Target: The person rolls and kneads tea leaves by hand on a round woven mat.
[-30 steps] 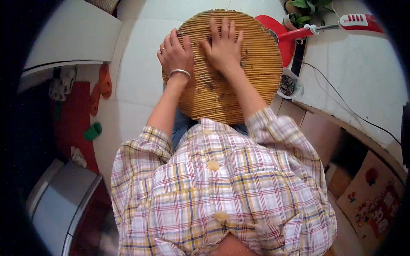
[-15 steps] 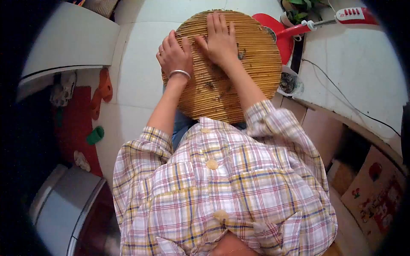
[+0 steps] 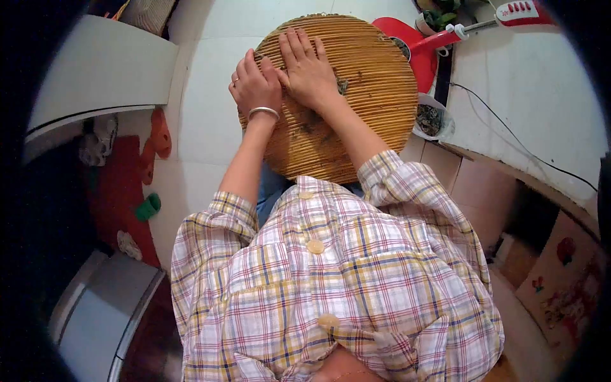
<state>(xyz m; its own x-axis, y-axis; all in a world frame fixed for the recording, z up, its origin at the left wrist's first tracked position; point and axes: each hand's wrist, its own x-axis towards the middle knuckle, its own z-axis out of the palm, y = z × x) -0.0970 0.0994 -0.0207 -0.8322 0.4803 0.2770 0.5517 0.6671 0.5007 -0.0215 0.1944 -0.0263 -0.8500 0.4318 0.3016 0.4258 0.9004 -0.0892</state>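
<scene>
A round yellow-brown ridged board (image 3: 369, 127) lies in front of my torso, with dark damp-looking leafy scraps (image 3: 342, 86) on its surface. My left hand (image 3: 258, 88), with a bangle at the wrist, is at the board's left rim. Its fingers bend over the edge and its thumb rests on top, though the fingertips are partly hidden. Right beside it, my right hand (image 3: 310, 73) lies flat on the upper left of the board, fingers stretched out and thumb toward the left hand. What lies under its palm is hidden.
A transparent container of dark scraps (image 3: 430, 121) stands right of the board. Behind it are a red round object (image 3: 423, 67) and a red-and-white handled tool (image 3: 445, 39). A black cable (image 3: 522, 143) crosses a white surface. Orange slippers (image 3: 159, 137) lie on the left floor.
My right hand has slid left and slightly down across the board, closer to my left hand. The left hand has barely shifted and stays at the rim.
</scene>
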